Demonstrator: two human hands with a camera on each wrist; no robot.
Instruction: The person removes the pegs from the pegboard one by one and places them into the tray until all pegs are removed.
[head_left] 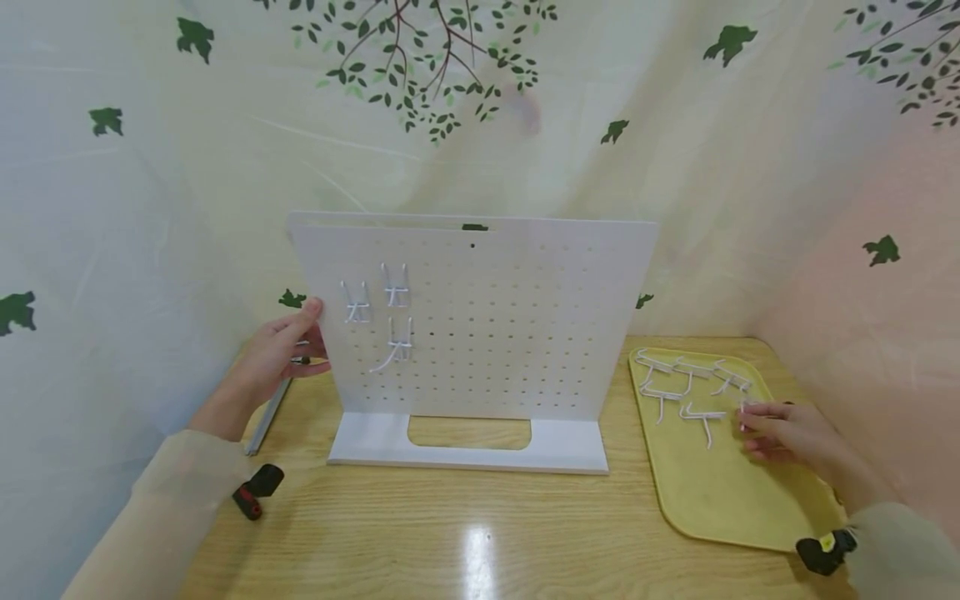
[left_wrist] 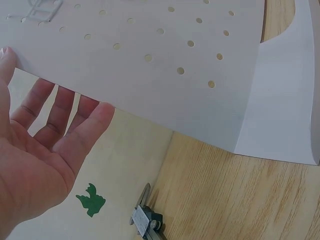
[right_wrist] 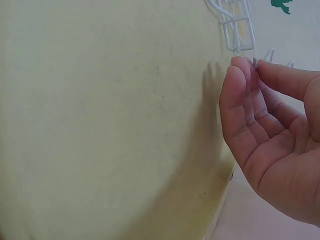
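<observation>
A white pegboard (head_left: 510, 333) stands upright on its white base, with 3 white wire hooks hung at its upper left, one of them a pegboard hook (head_left: 393, 342) set lower. My left hand (head_left: 281, 350) grips the board's left edge, thumb in front and fingers behind, as the left wrist view shows too. Over the right side of a yellow tray (head_left: 720, 508), my right hand (head_left: 783, 433) pinches a white pegboard hook (right_wrist: 255, 62) between thumb and fingertips; most of it is hidden. Several more white hooks (head_left: 703, 414) lie at the tray's far end.
A metal caliper (left_wrist: 142, 217) lies on the wooden table (head_left: 420, 533) to the left of the board, partly hidden by the left arm in the head view. Pale curtain (head_left: 247, 142) with green leaf and bird prints hangs behind and at both sides.
</observation>
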